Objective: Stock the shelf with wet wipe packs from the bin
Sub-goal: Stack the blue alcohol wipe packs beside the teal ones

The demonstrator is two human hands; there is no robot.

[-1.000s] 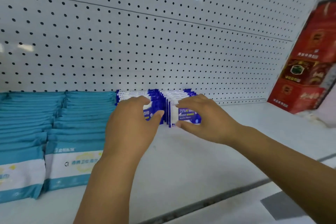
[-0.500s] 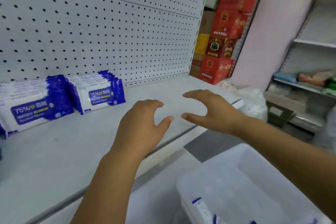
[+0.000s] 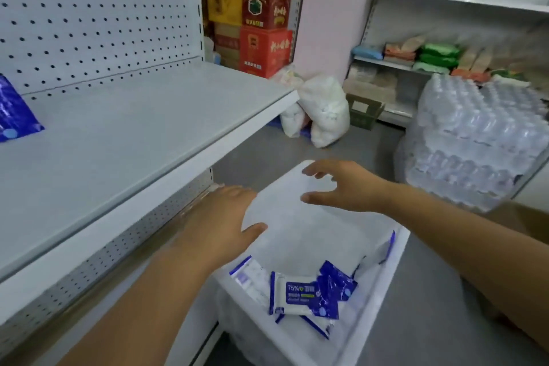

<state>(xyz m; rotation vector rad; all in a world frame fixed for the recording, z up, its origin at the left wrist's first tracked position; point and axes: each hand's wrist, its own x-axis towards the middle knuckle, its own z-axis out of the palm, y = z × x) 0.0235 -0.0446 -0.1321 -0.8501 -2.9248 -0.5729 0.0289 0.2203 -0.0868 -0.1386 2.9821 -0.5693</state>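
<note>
Wet wipe packs (image 3: 300, 296) in bin (image 3: 395, 261); left hand (image 3: 219, 223), right hand (image 3: 341, 184) spread above

Both hands are leaving the shelf (image 3: 118, 140) and dropping toward 5 o'clock. A second ago they were pressing on the row of blue packs; now the left hand (image 3: 219, 217) and right hand (image 3: 341, 187) are hovering over the white bin (image 3: 312, 232), fingers spread and holding nothing. The view is swinging right and down, so the shelved packs (image 3: 15, 116) are slipping out at 9 o'clock, while loose packs (image 3: 300, 294) in the bin are coming into sight at 6 o'clock.
</note>
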